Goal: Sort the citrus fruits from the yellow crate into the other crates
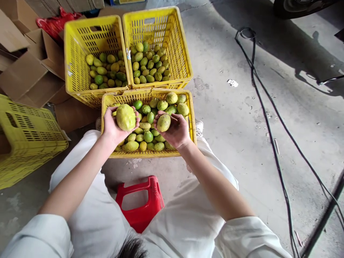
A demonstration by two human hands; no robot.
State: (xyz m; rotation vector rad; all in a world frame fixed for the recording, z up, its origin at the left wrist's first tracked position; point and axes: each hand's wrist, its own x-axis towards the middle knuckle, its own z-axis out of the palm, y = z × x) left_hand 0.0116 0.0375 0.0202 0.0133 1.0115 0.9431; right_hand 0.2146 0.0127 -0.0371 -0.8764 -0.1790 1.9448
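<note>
My left hand (114, 127) is cupped palm-up around a large yellow-green fruit (125, 116). My right hand (176, 132) grips a smaller yellow-green fruit (163, 122) in curled fingers. Both hands hover over the near yellow crate (147, 154), which holds several green and yellowish fruits. Behind it stand two more yellow crates side by side, the left one (77, 46) and the right one (174, 32), each partly filled with smaller green and yellow fruits.
A red plastic stool (142, 208) sits between my knees. Another yellow crate (24, 139) lies at the left. Cardboard boxes (29, 75) pile up at the back left. Black cables (271, 122) run across the concrete floor at right.
</note>
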